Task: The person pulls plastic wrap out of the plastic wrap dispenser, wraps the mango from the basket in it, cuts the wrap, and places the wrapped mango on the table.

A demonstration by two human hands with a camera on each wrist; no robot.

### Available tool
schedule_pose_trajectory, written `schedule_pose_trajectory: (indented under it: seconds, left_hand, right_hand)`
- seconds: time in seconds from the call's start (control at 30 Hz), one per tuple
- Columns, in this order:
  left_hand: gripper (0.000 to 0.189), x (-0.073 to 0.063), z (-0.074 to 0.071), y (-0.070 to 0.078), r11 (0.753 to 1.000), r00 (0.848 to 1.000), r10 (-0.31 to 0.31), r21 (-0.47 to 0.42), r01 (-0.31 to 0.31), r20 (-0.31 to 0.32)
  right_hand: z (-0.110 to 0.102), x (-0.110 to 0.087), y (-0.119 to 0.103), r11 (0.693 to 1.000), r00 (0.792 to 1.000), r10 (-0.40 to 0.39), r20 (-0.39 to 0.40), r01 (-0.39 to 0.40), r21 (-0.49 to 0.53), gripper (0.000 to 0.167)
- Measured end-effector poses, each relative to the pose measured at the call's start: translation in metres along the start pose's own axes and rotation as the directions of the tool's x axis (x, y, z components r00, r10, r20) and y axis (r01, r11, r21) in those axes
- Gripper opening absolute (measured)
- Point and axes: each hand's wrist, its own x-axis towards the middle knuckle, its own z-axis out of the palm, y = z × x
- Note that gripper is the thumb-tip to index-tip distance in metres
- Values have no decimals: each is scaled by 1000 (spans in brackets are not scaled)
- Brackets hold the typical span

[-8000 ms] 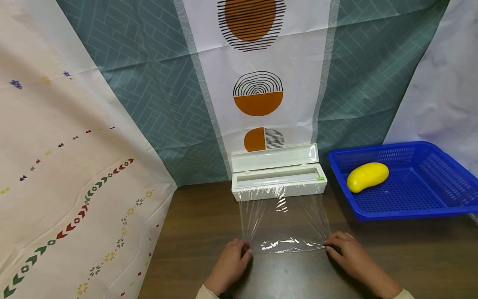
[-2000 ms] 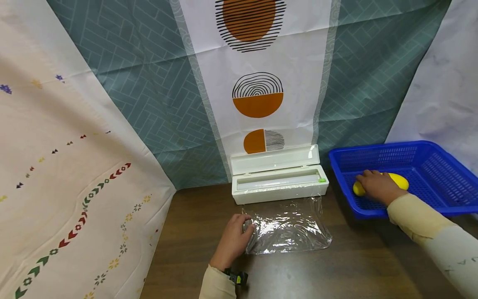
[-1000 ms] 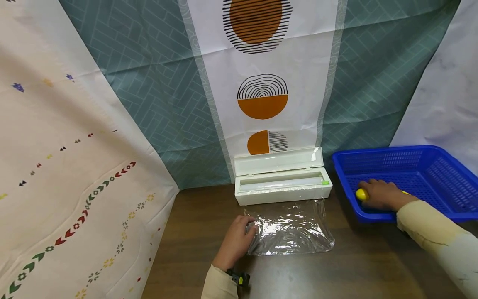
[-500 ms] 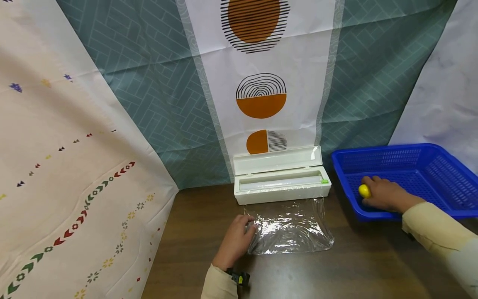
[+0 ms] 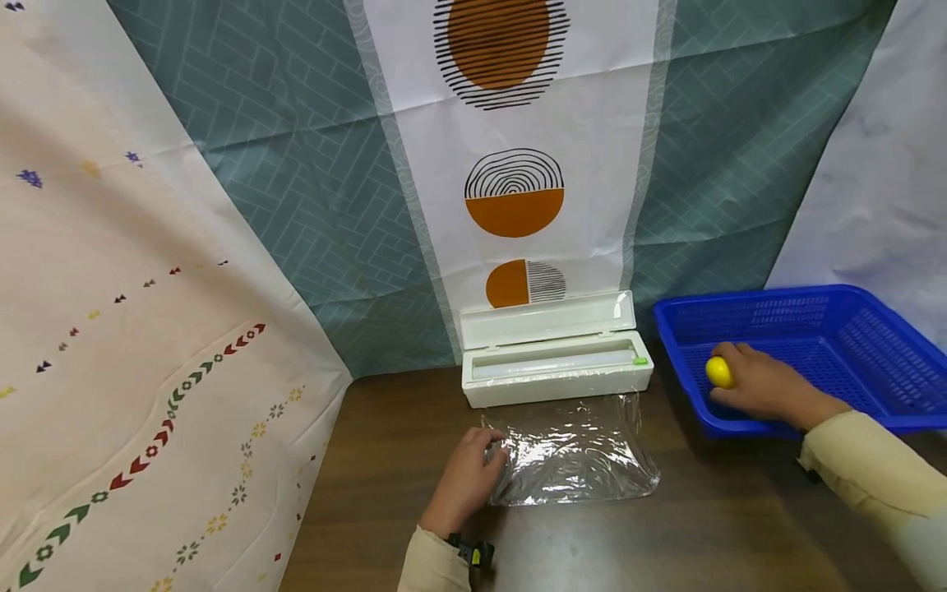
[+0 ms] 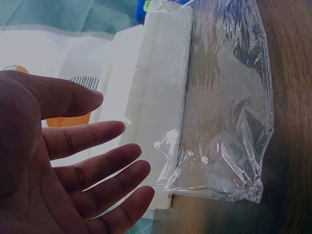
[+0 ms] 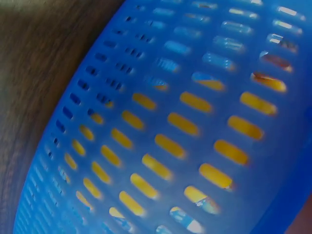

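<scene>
In the head view, my right hand (image 5: 765,386) grips a smooth yellow mango (image 5: 719,372) inside the blue plastic basket (image 5: 873,298); only one rounded end shows past the fingers. Through the basket's slots in the right wrist view, the mango's yellow side (image 7: 169,145) is visible. A clear sheet of cling film (image 5: 573,460) lies wrinkled on the table, running out from the white dispenser box (image 5: 558,384). My left hand (image 5: 464,477) is at the film's left edge, and the left wrist view shows its fingers (image 6: 105,168) spread and holding nothing.
The dispenser's lid (image 5: 547,322) is up, with the film roll (image 5: 558,363) and a green slider (image 5: 639,360) inside. A patterned curtain (image 5: 377,247) hangs behind the brown table (image 5: 629,551), and a cream cloth (image 5: 148,329) borders it on the left.
Eight seconds ago both hands held the film's front corners taut. The right hand moved into the basket, took hold of the mango and turned it. The film lies slack; the left hand stays near its edge.
</scene>
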Motion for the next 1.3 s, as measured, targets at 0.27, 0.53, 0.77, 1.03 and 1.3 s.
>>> schedule_pose_trajectory:
  seconds: [0.27,0.53,0.77,1.03,1.3]
  left_hand:
    - [30,0,0,1,1000,1000,-4,-2,4,-3]
    - [30,0,1,1,1000,1000,2,-1,-2,0]
    - [30,-2,0,5,1000,1000,17,21,-17,4]
    - [29,-2,0,7,1000,1000,21,19,-21,5]
    - [30,-2,-2,10,999,999,43,26,-43,-1]
  right_hand:
    - [3,-3,-14,1000,997,-18,-78,17,-6,58]
    - [-1,-10,-26,999,987,-35,-157,37,4,59]
    - [1,-15,-39,998,976,-51,-211,56,16,59]
    - [-1,-23,-58,993,962,-96,-256,112,47,58]
    - [-3,-28,-75,990,943,-121,-310,138,33,57]
